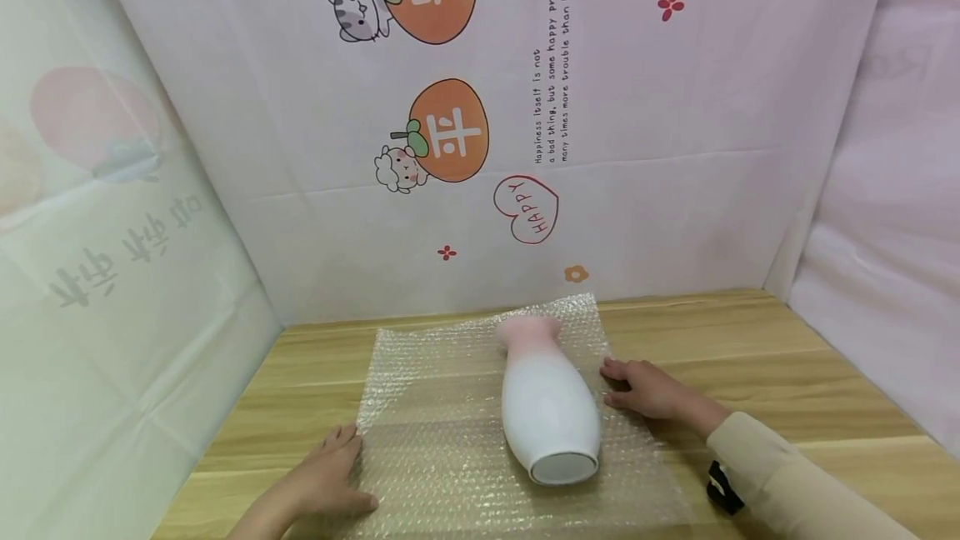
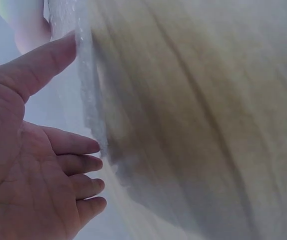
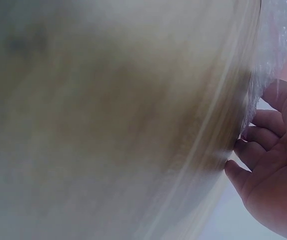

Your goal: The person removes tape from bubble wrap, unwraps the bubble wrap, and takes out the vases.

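Note:
A white vase (image 1: 551,407) with a pink neck lies on its side on a sheet of bubble wrap (image 1: 427,423). Its round base faces the near side, its mouth the back wall. My left hand (image 1: 326,477) is at the left edge of the sheet, thumb and fingers spread apart. In the left wrist view those fingertips (image 2: 94,146) come right up to the sheet's edge. At the opposite edge, beside the vase, is my right hand (image 1: 647,390). Its thumb and fingers are apart and lightly bent, touching the wrap's border in the right wrist view.
Beneath the sheet is a wood-grain tabletop (image 1: 750,340). A small black object (image 1: 723,488) shows beside the right sleeve (image 1: 787,473). Printed white cloth (image 1: 637,190) hangs behind the table and along both sides.

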`<action>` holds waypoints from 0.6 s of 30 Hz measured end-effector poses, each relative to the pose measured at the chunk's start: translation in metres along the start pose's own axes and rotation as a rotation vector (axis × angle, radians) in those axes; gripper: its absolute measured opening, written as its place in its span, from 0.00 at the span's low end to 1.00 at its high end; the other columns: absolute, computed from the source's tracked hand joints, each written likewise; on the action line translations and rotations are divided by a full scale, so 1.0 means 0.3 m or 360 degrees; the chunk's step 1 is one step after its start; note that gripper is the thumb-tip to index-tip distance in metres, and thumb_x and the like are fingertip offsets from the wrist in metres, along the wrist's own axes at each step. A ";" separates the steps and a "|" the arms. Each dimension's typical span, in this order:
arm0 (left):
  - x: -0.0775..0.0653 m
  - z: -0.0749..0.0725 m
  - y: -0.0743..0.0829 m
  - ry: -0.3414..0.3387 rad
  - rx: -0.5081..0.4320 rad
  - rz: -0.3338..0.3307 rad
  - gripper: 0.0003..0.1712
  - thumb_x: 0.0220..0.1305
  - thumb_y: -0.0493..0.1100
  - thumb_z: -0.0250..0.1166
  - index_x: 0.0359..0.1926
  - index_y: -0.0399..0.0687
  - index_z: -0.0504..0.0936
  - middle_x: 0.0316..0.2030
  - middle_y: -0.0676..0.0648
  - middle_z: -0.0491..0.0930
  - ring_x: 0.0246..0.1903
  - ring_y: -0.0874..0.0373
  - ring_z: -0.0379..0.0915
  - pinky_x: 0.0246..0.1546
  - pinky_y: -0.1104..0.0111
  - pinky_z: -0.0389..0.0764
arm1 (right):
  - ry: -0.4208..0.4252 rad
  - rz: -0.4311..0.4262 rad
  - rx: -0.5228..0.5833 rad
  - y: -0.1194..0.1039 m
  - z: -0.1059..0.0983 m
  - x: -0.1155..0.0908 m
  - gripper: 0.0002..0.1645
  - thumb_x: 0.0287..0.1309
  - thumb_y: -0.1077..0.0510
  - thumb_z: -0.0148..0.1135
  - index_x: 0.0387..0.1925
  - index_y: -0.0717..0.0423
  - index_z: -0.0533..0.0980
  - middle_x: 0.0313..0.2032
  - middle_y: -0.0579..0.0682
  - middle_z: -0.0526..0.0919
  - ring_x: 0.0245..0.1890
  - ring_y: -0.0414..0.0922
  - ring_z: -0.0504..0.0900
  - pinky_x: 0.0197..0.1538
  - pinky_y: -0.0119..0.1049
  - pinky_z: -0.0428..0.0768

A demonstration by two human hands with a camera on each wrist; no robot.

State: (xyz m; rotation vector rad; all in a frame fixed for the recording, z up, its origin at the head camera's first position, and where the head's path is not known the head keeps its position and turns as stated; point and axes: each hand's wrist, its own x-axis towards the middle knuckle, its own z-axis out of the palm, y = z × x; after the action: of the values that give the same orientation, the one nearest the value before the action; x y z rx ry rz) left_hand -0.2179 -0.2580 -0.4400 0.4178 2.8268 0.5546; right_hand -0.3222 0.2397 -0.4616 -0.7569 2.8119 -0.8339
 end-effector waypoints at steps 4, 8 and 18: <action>0.003 -0.012 0.008 -0.0008 0.0020 -0.0002 0.55 0.44 0.54 0.78 0.61 0.17 0.65 0.65 0.20 0.55 0.65 0.22 0.45 0.62 0.36 0.51 | -0.0004 0.0000 -0.0002 -0.001 -0.001 0.000 0.32 0.62 0.56 0.64 0.60 0.75 0.69 0.63 0.73 0.65 0.64 0.67 0.63 0.63 0.59 0.63; 0.009 -0.026 0.017 -0.0022 0.0050 -0.0016 0.55 0.42 0.53 0.79 0.61 0.17 0.65 0.65 0.20 0.56 0.65 0.22 0.46 0.63 0.37 0.51 | -0.0005 0.0007 -0.0004 -0.002 -0.001 0.001 0.32 0.62 0.57 0.64 0.60 0.75 0.69 0.63 0.73 0.65 0.64 0.67 0.63 0.63 0.59 0.63; 0.026 -0.056 0.035 0.0030 0.0142 0.0094 0.53 0.38 0.52 0.81 0.55 0.18 0.69 0.60 0.16 0.59 0.62 0.19 0.50 0.62 0.36 0.53 | -0.0010 0.0025 0.0009 -0.004 0.001 0.002 0.32 0.62 0.57 0.64 0.60 0.75 0.69 0.63 0.72 0.65 0.64 0.66 0.63 0.63 0.58 0.63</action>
State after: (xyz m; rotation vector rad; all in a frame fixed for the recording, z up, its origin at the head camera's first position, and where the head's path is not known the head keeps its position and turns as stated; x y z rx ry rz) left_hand -0.2273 -0.2517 -0.4219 0.5167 2.8733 0.4471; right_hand -0.3221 0.2386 -0.4611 -0.7344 2.8050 -0.8348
